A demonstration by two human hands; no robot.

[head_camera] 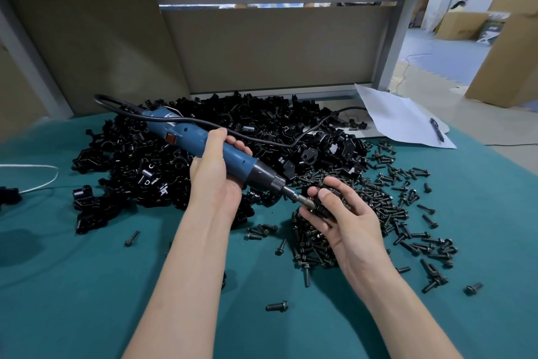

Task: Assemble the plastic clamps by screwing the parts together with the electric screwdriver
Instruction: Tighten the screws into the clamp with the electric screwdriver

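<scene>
1. Grip: the left hand [214, 172] is closed around the blue body of the electric screwdriver [224, 152], at the front edge of the pile of black clamp parts [180, 137]; holding low, close to the grey collar, should give good control of the tip.
2. Workpiece: the right hand [346, 213] is clamped on one plastic clamp [323, 205], thumb on top and fingers below, just to the right of the pile's front edge; the bit [301, 200] meets the clamp there; the screw is hidden under the thumb, so I cannot tell how deep it sits.
3. Alignment: the tool lies slanted, its tail over the pile and its tip off the pile's front right; I think the bit must be in one straight line with the screw, otherwise it may slip off the head or cut the plastic thread crookedly.
4. Fingers: the thumb is very near the bit; better to move it a little back and press the two clamp parts together, so that they do not turn.
5. Supply: loose screws [387, 213] spread out from the right side of the pile, within easy reach; the cord [276, 143] crosses the pile and needs slack.
6. Finish: stop once the head sits down; more torque could crack the plastic.
</scene>
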